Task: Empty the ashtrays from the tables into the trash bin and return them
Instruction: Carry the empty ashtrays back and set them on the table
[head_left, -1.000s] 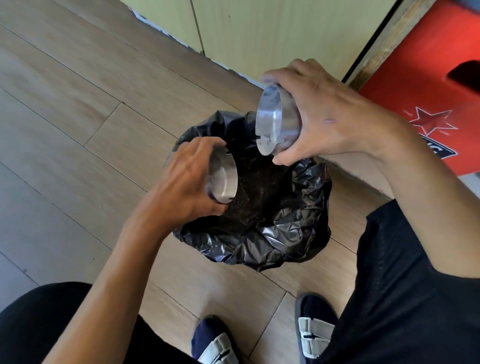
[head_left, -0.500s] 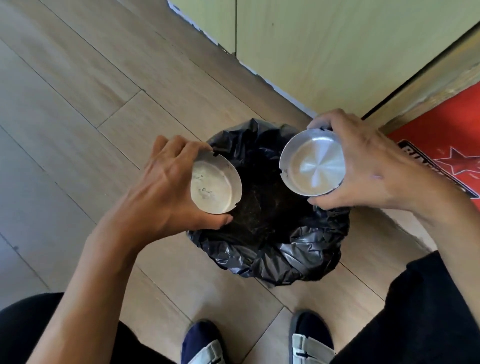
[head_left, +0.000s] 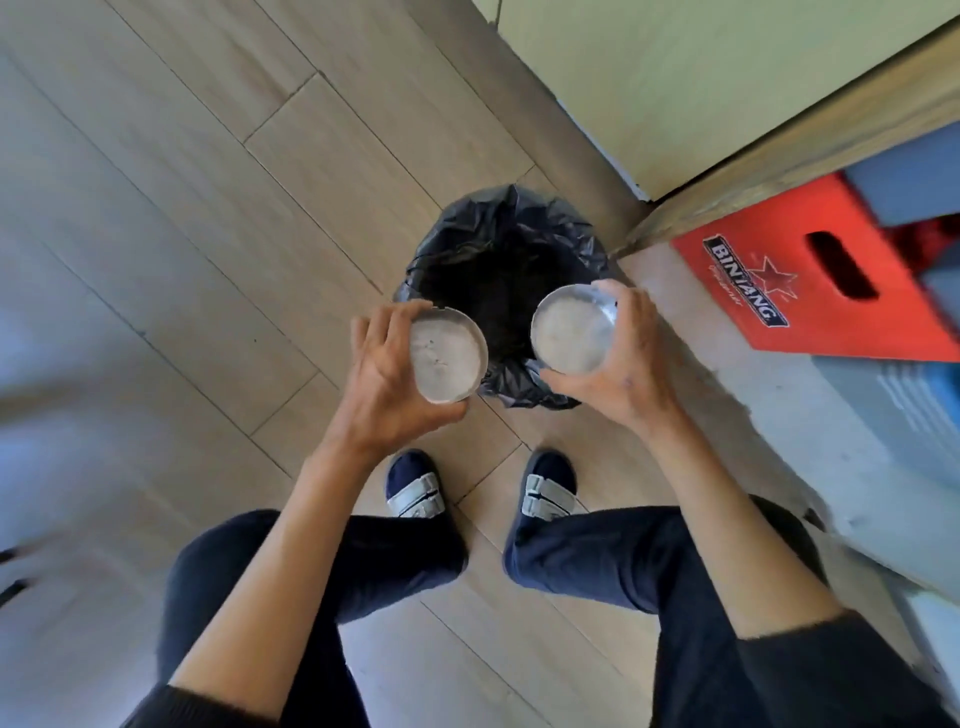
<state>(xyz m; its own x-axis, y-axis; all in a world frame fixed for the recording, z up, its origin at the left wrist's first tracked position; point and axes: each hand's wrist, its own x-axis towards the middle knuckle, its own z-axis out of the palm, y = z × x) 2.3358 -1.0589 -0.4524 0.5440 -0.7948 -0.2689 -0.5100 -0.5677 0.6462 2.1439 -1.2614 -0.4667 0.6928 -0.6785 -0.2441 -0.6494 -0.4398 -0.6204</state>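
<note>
Person stands over the trash bin (head_left: 506, 244), a round bin lined with a black bag; inside looks dark, contents unreadable.

Left hand (head_left: 387, 387) grips the left ashtray (head_left: 447, 361), a round metal dish: fingers wrap its far rim, thumb under the near edge. Dish faces up toward the camera, pale grey residue on the base, a notch visible on the top rim. It sits over the bin's near-left edge.

Right hand (head_left: 626, 364) grips the right ashtray (head_left: 571, 335) the same way, fingers curled over the far-right rim, thumb along the near side. Also tilted open-side up, greyish film inside. It hangs over the bin's near-right edge.

The two ashtrays are apart, with the bin's dark opening showing between them. Both are above the bin, not touching it as far as I can tell.

Near side of the bin: two dark shoes (head_left: 413, 483) with light straps on the wood plank floor (head_left: 208, 208), dark trousers above them.

Right of the bin: red Bintang crate (head_left: 810, 280) with a hand slot, sitting on a grey ledge (head_left: 810, 431). Beyond the bin: pale yellow-green wall panel (head_left: 701, 78), with a wooden frame edge (head_left: 779, 161) between it and the crate.
</note>
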